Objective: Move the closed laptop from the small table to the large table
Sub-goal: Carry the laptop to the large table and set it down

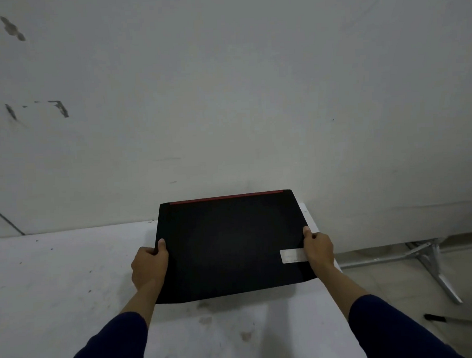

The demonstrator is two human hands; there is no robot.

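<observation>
Gripping the closed laptop (pixel 229 246) by its two side edges, the person keeps it level over the white counter (pixel 58 281), likely so the weight is shared evenly. The left hand (pixel 149 266) and right hand (pixel 319 249) are both clamped on it, thumbs on the lid, remaining fingers curled out of sight beneath. Whether its underside touches the counter between them, I cannot tell.

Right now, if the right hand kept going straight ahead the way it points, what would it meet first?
Probably the plain white wall behind the white table. The right hand grips the closed black laptop with the red strip and points forward; nothing else shows in that line, though depth is unclear.
</observation>
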